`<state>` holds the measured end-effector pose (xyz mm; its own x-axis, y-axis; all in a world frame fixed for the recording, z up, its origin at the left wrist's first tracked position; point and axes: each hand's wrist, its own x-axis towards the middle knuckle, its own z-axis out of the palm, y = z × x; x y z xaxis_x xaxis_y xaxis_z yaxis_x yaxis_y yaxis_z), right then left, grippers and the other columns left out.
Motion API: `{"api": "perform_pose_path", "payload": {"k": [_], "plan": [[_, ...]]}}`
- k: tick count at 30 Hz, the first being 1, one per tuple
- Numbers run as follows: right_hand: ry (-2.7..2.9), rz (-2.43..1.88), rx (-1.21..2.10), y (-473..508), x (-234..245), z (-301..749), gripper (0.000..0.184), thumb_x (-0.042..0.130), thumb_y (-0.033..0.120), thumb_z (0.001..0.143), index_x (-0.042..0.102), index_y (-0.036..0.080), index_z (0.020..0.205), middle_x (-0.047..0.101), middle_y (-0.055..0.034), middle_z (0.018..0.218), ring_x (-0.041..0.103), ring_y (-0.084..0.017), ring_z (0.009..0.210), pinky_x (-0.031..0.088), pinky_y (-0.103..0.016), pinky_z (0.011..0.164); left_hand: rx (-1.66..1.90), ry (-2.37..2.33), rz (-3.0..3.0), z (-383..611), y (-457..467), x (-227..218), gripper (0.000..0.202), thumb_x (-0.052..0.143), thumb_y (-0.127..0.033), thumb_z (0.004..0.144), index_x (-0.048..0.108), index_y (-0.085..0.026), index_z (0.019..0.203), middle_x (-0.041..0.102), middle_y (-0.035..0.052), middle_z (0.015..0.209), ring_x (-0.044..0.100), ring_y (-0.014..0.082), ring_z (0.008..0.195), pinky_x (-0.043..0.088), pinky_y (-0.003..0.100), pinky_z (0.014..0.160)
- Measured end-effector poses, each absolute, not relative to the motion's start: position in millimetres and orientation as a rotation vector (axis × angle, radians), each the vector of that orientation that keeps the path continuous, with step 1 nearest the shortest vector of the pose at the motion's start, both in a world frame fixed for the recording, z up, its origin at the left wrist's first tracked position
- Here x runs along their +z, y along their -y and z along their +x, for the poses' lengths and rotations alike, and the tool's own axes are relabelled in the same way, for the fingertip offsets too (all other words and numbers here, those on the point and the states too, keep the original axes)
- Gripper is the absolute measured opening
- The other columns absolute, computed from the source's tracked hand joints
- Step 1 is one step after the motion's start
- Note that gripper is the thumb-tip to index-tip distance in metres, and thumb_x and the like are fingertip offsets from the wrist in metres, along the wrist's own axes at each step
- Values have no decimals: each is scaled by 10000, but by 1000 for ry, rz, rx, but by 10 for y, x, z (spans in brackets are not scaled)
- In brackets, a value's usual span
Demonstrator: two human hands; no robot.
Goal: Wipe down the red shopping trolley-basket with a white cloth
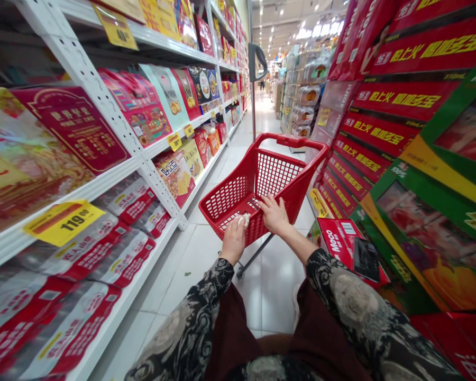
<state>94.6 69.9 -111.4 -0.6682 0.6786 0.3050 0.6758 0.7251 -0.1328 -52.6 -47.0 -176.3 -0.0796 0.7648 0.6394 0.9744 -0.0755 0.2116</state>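
In front of me stands a red plastic shopping basket cart (238,191) with a latticed basket on a thin wheeled frame. My left hand (233,242) is at the basket's near rim, fingers closed round a crumpled white cloth or tissue (244,219). Just to the right, my right hand (275,216) holds the same rim, its fingers reaching over the edge. No goods show inside the basket. The fingertips' exact contact is partly hidden.
White shelving (143,159) with boxed and shrink-wrapped goods lines the left. Stacked red drink cartons (381,121) and green boxes (432,174) stand close on the right. A dark phone-like device (365,259) lies on a red Meco box (335,238). A grey-handled pole (254,100) rises behind the basket.
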Motion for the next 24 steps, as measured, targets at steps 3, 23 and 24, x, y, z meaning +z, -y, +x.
{"api": "perform_pose_path", "payload": {"k": [3, 23, 24], "plan": [[2659, -948, 80, -605, -1178, 935, 443, 368, 129, 855, 499, 217, 1269, 444, -64, 1404, 273, -233, 1357, 165, -573, 1077, -886, 1874, -1947, -413, 386, -1759, 375, 371, -110, 871, 472, -137, 1231, 523, 176, 1254, 474, 248, 1206, 425, 455, 997], [2629, -1133, 84, -719, -1367, 1357, 463, 360, 119, 863, 466, 199, 1306, 388, -69, 1444, 249, -243, 1371, 197, -557, 1073, -816, 1668, -2261, -383, 357, -1704, 319, 358, -169, 917, 513, -186, 1195, 495, 130, 1331, 415, 208, 1256, 388, 443, 999], [2626, -1135, 80, -734, -1371, 1385, 470, 364, 114, 858, 463, 200, 1309, 389, -68, 1444, 251, -245, 1370, 195, -560, 1072, -778, 1704, -2249, -427, 363, -1690, 318, 366, -179, 917, 514, -204, 1197, 493, 118, 1338, 421, 211, 1250, 390, 449, 988]]}}
